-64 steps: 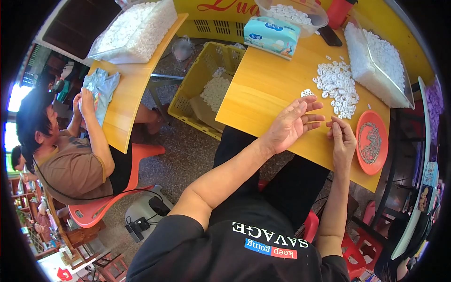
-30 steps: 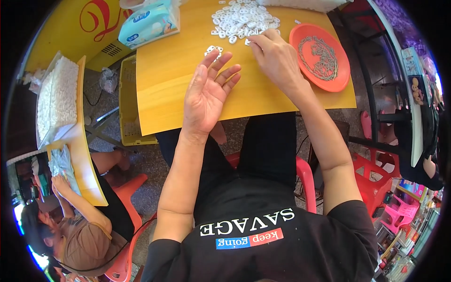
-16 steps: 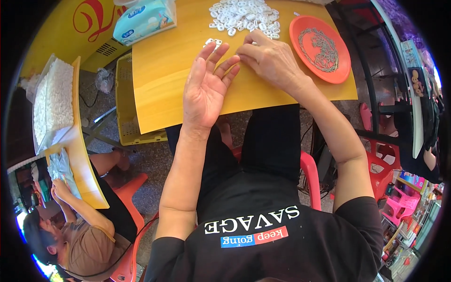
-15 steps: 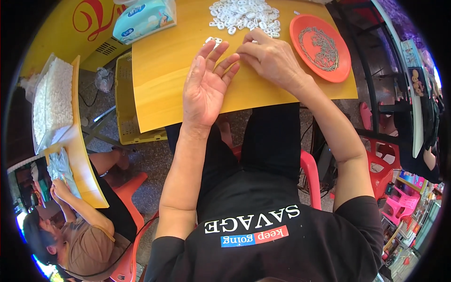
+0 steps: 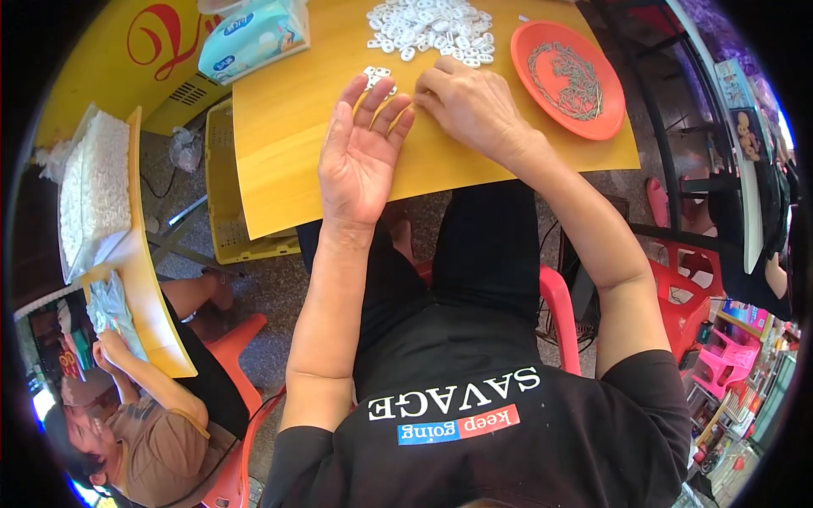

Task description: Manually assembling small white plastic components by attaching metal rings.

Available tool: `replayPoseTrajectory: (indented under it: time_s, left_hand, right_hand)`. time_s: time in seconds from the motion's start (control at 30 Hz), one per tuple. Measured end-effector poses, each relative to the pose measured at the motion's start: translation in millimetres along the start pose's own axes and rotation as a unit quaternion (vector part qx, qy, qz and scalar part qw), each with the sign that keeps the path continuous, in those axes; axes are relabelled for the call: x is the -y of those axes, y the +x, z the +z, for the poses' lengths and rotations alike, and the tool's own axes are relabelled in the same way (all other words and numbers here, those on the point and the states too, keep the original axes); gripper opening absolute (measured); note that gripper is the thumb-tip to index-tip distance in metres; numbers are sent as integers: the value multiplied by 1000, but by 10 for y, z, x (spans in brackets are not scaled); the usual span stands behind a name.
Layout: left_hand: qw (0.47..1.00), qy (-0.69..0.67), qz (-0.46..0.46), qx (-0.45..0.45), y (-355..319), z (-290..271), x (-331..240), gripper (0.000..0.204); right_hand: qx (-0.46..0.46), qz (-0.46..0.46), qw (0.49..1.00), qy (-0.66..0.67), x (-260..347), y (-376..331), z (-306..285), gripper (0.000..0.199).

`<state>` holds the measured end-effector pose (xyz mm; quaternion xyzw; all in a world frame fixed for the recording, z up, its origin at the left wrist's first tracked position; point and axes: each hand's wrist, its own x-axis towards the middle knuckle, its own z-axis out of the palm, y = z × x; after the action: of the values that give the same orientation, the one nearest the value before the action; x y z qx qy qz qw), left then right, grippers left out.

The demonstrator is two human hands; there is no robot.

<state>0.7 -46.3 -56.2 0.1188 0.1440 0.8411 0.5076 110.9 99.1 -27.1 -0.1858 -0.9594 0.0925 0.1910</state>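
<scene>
My left hand is held palm up over the yellow table, its fingers stretched and slightly curled, with nothing on the palm. Close beside its fingertips, my right hand is bent with thumb and fingers pinched together; whatever sits between them is hidden. A heap of small white plastic pieces with two holes each lies beyond both hands. Several more white pieces form a small cluster just past my left fingertips. To the right, an orange-red plate carries thin grey metal pieces.
A pale blue tissue pack stands at the table's far left. Below that edge is a yellow plastic crate. Another person sits at a side table at left, handling a plastic bag near a large bag of white pieces.
My right hand has shifted slightly left and nearer to me. The left hand stays palm up, a little lower in the view. The whole view has moved slightly.
</scene>
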Motion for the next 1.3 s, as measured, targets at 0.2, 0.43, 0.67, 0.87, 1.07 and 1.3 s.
replayPoseTrajectory:
  time_s: [0.2,0.43,0.67,0.87,1.07,1.3]
  left_hand:
    - [999,29,3,-24,-10,35,9,41]
    - [999,36,16,-32,-21,10,1,35]
    - [821,546,166,11,-91,254,279,26]
    - [767,607,207,32,-13,251,425,31]
    - [749,623,227,-2,0,264,440,19]
    - [880,466,81,-31,-4,433,422,15]
  right_hand:
    - [-12,7,997,70,56,-39,56,15]
    - [-56,-43,989,127,85,-121,117,15]
    - [-91,118,909,389,80,-231,-15,17]
    - [-64,250,725,638,101,-332,-64,22]
    - [-85,237,682,687,153,-418,-288,23]
    - [-140,105,859,481,8,-451,-370,13]
